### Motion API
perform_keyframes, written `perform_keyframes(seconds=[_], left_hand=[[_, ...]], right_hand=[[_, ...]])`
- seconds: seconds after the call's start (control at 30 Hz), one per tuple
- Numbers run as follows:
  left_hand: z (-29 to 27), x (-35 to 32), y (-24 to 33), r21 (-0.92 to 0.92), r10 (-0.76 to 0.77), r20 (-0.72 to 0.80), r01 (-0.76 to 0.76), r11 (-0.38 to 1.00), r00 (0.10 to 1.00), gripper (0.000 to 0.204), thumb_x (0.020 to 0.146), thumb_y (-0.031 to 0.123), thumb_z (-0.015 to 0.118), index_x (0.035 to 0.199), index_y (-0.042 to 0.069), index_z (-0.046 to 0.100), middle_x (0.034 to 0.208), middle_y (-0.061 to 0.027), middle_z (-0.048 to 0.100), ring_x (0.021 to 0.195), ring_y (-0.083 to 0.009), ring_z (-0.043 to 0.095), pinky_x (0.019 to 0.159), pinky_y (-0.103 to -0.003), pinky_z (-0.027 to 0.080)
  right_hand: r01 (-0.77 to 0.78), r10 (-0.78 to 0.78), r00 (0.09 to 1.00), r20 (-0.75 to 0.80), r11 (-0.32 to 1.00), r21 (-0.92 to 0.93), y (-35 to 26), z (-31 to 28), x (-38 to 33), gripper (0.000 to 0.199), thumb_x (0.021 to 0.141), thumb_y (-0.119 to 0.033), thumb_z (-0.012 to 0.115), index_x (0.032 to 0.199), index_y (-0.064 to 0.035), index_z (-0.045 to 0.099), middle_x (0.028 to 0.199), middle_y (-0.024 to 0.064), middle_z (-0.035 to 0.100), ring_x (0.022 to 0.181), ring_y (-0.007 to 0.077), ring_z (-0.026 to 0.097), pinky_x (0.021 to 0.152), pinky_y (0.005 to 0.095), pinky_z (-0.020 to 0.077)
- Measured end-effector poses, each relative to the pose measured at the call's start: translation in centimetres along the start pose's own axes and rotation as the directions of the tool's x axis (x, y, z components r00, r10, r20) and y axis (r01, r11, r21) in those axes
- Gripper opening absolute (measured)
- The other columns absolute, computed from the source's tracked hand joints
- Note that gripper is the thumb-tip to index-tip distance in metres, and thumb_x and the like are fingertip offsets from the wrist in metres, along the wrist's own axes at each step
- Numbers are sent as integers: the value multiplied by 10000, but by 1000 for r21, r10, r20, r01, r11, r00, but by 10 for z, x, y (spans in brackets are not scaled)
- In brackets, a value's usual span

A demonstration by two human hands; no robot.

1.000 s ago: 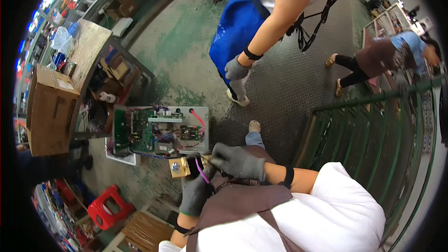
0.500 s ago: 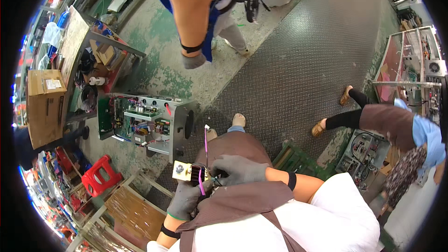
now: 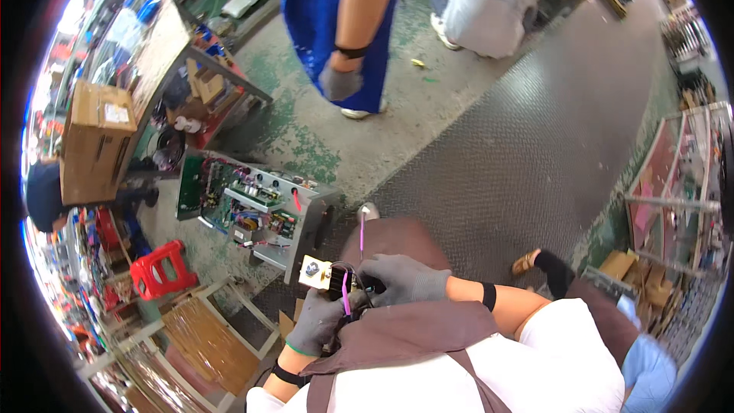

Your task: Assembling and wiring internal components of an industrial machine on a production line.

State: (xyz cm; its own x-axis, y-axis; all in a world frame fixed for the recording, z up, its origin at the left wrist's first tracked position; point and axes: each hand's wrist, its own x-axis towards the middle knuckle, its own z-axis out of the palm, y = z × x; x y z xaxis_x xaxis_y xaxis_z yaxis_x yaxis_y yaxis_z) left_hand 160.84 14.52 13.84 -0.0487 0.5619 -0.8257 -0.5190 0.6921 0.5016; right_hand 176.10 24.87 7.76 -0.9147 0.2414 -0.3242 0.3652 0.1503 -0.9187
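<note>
Low in front of my brown apron, my left hand (image 3: 317,323), in a grey glove, is closed around a small electrical assembly. This has a cream-coloured plate (image 3: 314,272) with a dark round part on it, and a black ribbed body beside it. A purple wire (image 3: 346,294) loops down over the body, and another purple lead (image 3: 362,236) sticks up past it. My right hand (image 3: 407,281), gloved too, has its fingers curled in against the assembly's right side near some dark wires. What its fingertips pinch is hidden.
An open metal chassis (image 3: 264,210) with circuit boards stands ahead left. Further left are a red stool (image 3: 163,269), a cardboard box (image 3: 98,142) and a workbench. A co-worker's arm (image 3: 365,12) and blue apron are ahead; another person (image 3: 604,314) is close on the right.
The view has swung, so the surroundings sit differently. The co-worker ahead shows more blue apron, and the person on the right appears lower and closer. Both my hands stay on the assembly.
</note>
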Motion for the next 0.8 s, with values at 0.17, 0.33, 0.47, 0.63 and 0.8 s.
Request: perform_keyframes(seconds=[0.17,0.33,0.47,0.63,0.8], left_hand=[[1,15,17,-148,101,-221,-136,980,970,260,786,40,665,1013,15,542,787,-48,597,669,-116,580,606,-248,491],[-5,47,57,-276,-24,-205,-34,961,978,291,797,70,670,1045,55,519,910,-40,583,751,-121,599,635,-275,539],[8,73,92,-126,233,-362,-295,947,903,293,796,24,659,1058,14,530,944,-46,592,844,-140,596,733,-266,511],[15,111,103,-93,336,-506,-437,895,794,316,806,57,662,1088,28,524,933,-14,586,831,-101,570,728,-240,480],[58,155,150,17,356,-596,-431,902,720,417,748,47,722,1111,16,519,1015,-40,593,887,-123,586,798,-257,488]], right_hand=[[13,-18,998,64,997,75,5,-17,48,317,706,-197,721,934,-42,565,873,139,567,823,304,571,730,377,467],[45,-59,991,123,993,112,5,-74,100,309,704,-188,715,934,-49,562,866,131,576,810,270,580,715,353,475],[-80,16,986,165,916,393,27,-95,136,197,777,-120,651,932,-50,551,841,90,576,772,162,567,680,297,475],[-208,125,972,201,859,468,31,-116,173,150,864,-98,589,991,-41,533,824,31,569,726,74,529,619,239,463],[-496,249,865,436,560,664,54,-177,196,182,886,-132,575,1018,-20,520,830,34,574,669,77,546,555,229,477]])
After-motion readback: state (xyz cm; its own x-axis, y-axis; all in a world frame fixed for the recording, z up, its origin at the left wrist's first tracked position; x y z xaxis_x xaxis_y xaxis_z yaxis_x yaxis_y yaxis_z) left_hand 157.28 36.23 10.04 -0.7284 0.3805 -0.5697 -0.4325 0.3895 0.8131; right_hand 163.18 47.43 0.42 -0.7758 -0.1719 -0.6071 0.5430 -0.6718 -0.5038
